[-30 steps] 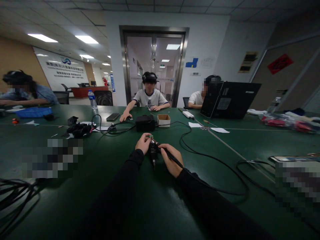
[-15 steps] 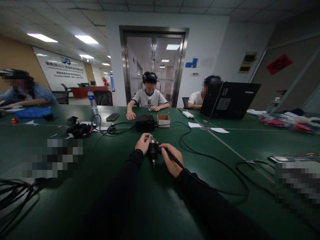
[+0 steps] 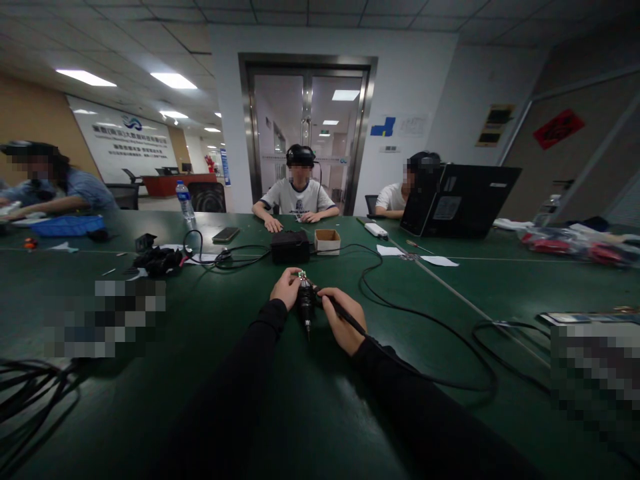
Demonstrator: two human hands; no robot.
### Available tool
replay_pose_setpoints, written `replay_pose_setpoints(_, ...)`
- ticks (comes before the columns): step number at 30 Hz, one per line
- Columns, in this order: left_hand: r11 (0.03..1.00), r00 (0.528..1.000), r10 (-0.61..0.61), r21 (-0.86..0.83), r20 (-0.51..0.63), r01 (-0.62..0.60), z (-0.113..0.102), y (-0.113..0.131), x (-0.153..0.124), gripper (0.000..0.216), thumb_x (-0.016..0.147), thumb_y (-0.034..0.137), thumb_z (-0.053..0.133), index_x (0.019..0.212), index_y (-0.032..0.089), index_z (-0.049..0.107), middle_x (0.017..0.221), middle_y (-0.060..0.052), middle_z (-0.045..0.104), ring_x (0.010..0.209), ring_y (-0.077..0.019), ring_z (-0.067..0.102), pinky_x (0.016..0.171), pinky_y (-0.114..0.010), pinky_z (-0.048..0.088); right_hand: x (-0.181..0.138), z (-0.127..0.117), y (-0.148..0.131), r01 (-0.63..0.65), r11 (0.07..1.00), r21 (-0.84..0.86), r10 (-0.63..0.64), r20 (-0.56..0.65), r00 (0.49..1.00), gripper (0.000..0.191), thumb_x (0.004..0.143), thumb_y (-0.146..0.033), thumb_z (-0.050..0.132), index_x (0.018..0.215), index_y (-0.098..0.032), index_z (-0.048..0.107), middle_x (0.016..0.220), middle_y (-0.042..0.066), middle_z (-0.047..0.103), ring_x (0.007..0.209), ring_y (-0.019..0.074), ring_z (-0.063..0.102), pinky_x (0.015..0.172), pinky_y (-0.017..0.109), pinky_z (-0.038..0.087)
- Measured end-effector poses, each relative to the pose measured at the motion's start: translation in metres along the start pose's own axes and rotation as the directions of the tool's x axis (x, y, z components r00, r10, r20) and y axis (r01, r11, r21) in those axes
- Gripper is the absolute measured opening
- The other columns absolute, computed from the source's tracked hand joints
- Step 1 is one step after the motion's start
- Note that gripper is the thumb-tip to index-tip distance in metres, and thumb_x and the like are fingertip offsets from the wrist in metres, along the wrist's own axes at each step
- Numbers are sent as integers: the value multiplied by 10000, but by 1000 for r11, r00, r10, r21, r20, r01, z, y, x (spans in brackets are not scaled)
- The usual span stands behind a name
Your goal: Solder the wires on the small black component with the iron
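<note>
My left hand [image 3: 286, 288] grips a small dark cylindrical part [image 3: 305, 303] with a metal pin pointing toward me and a tiny green piece [image 3: 302, 274] at its far end. My right hand [image 3: 343, 319] is closed round a black pen-like corded tool [image 3: 343, 313], its tip against the part's far end. Both hands hover just above the green table [image 3: 210, 373] in the middle of the view. The tool's black cable [image 3: 440, 383] trails off to the right.
A black box [image 3: 291, 246] and a small cardboard box [image 3: 328, 241] stand just beyond my hands. Cables, a phone [image 3: 225, 234] and a water bottle [image 3: 185, 200] lie at the left, a laptop [image 3: 457, 200] at the right. Three other people sit around the table.
My hands stay almost still on the part and tool. The person opposite has drawn an outstretched hand back from the table's middle toward the body.
</note>
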State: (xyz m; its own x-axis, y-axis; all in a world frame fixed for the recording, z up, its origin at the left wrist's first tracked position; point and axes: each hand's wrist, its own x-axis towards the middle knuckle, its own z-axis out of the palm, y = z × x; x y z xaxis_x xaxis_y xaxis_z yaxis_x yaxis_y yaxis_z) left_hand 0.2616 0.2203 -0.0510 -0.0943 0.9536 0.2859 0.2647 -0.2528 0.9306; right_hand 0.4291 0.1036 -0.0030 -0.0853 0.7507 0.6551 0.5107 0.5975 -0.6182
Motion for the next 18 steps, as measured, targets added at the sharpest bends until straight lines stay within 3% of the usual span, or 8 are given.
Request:
replay_pose_setpoints(12, 999, 1000, -12, 32, -6, 13, 0, 0, 0, 218, 828, 226, 541, 1038, 232, 601, 897, -16, 717, 850, -156, 664, 893, -312, 473, 1, 1, 2, -14, 1000, 4, 14, 1, 1000, 195, 888, -256, 478, 935, -233, 666, 950, 11, 710, 886, 174, 658, 809, 279, 483)
replay_pose_setpoints(18, 988, 995, -96, 122, 2, 95, -2, -3, 3, 233, 844, 285, 526, 1040, 202, 622, 960, -66, 716, 893, -182, 656, 878, -324, 473, 0, 0, 3, -27, 1000, -7, 26, -34, 999, 204, 889, -266, 477, 938, -235, 672, 950, 14, 714, 875, 176, 657, 803, 280, 485)
